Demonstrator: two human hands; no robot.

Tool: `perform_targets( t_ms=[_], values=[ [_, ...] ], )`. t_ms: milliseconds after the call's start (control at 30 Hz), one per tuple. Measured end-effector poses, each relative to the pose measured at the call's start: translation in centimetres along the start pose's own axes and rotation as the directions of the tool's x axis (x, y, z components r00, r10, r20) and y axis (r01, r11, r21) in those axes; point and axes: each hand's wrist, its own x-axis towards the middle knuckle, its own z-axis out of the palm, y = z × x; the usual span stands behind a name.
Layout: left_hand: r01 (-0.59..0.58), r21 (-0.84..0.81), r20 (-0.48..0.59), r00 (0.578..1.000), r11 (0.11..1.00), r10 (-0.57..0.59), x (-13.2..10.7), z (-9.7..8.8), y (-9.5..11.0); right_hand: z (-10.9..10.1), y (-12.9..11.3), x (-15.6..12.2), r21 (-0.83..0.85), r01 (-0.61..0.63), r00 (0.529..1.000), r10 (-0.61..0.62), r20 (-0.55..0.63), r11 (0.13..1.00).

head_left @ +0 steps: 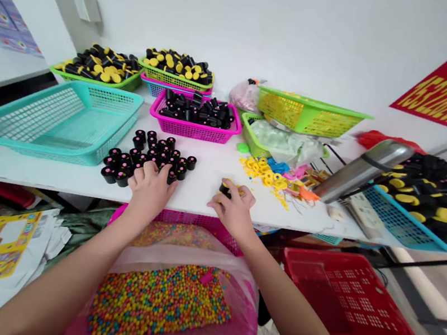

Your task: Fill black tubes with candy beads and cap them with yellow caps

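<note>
My left hand (150, 186) reaches to the near right edge of a group of small black cylinders (140, 158) standing on the white table. Its fingers are curled, with thumb and index closed around one black cylinder (172, 176). Several of the cylinders show a pink dot on top. Apart from the group, to the right, my right hand (235, 202) is closed on another black cylinder (225, 190) with some yellow showing by it, low over the tabletop near the front edge. The fingers partly hide that piece.
Behind the group are an empty-looking turquoise basket (111, 99) and a magenta basket (195, 131) of black pieces. Yellow rings (267, 173) and a steel flask (363, 170) are at right. A bag of colourful beads (163, 302) lies below the table edge, beside a red crate (354, 307).
</note>
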Motion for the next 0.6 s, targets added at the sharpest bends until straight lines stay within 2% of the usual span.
perform_targets(
  t_ms=[233, 433, 533, 600],
  values=[
    [0.013, -0.003, -0.002, 1.0, 1.0, -0.013, 0.3, 0.9, -0.3, 0.4, 1.7, 0.7, 0.256, -0.048, 0.999, 0.041, 0.033, 0.966],
    [0.012, -0.064, 0.009, 1.0, 0.998, -0.011, -0.5, -0.4, -0.2, -1.2, 1.7, 1.0, 0.318, -0.067, 0.997, 0.077, -0.018, 0.946],
    [-0.029, -0.109, 0.016, 0.999, 0.994, 0.031, -1.2, -1.2, -0.2, -1.9, 1.8, 1.4, 0.373, -0.153, 0.985, 0.174, -0.023, 0.915],
    [-0.099, -0.176, 0.037, 0.994, 0.979, 0.107, -1.6, -1.3, -0.3, -2.1, 1.8, 1.6, 0.386, -0.216, 0.97, 0.241, -0.015, 0.897]
  ],
)
